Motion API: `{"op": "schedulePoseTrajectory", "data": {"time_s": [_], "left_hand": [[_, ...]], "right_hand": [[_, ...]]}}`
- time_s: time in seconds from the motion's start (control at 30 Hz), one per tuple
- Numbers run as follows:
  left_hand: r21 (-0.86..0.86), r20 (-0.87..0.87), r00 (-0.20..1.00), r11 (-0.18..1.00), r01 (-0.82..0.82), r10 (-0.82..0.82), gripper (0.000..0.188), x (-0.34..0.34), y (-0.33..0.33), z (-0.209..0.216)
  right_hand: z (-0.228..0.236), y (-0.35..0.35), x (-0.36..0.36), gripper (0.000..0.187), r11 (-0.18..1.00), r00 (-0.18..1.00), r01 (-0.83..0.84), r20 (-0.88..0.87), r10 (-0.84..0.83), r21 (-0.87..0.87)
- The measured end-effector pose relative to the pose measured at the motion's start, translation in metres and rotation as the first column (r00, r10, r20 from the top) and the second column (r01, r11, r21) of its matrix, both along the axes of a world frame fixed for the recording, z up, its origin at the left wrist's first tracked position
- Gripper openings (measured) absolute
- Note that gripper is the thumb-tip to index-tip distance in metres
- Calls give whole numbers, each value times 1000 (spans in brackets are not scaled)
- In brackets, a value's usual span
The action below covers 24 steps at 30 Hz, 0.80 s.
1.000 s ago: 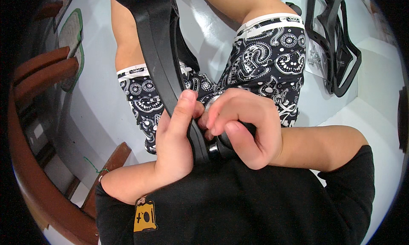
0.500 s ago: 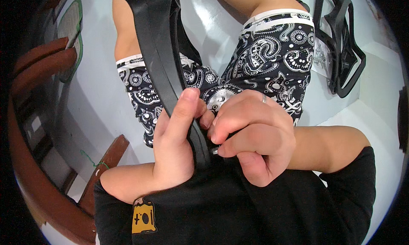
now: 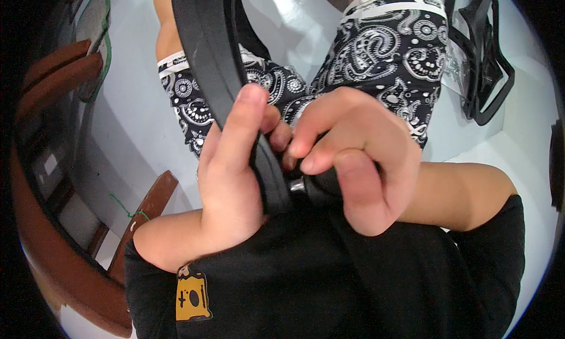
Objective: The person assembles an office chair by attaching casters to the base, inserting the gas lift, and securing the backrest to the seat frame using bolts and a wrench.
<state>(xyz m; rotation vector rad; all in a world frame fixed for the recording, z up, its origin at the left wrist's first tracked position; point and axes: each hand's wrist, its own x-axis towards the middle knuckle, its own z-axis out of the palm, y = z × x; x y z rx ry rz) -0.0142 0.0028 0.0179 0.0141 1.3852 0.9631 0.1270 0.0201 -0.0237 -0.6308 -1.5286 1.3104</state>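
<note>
A long black curved part (image 3: 207,50), smooth like moulded plastic or padding, rises from my lap toward the top of the view. My left hand (image 3: 232,156) is wrapped round its lower stretch, thumb up along the near side, fingertips showing past the edge. A small silver bolt or screw (image 3: 298,186) sticks out beside that lower end. Just right of it hovers my right hand (image 3: 368,156), fingers bent and the thumb apart from them. Its fingertips are close to the bolt; whether they touch anything behind is hidden.
Black loop-shaped frames (image 3: 485,62) lie on the floor at the far right, by a clear plastic bag (image 3: 453,74) with small metal bits. Brown curved wooden furniture (image 3: 44,239) stands at the left, near a green-edged grey mat (image 3: 94,38).
My right thumb has lifted off the bolt and the fingers have moved apart, leaving more of the silver bolt in sight. My left hand keeps its hold on the black part.
</note>
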Motion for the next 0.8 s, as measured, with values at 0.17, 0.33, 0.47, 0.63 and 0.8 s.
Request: {"op": "schedulePoseTrajectory", "data": {"time_s": [0.17,0.33,0.47,0.63,0.8], "left_hand": [[14,0,1000,1000,-14,14,35,9,-1,1],[102,253,967,994,-27,0,40,-2,11,-7],[107,254,964,993,53,-79,35,-18,21,-20],[75,407,914,997,-33,-1,30,-21,17,-24],[91,185,981,995,38,-54,27,-15,12,-17]], "right_hand": [[21,-7,9,26,896,993,42,115,10,-441],[19,-2,19,23,783,998,-45,-3,55,-620],[9,0,23,25,920,990,-123,22,141,-372],[-3,4,15,17,974,995,-89,54,79,208],[-2,2,9,8,981,992,-126,5,127,149]]}}
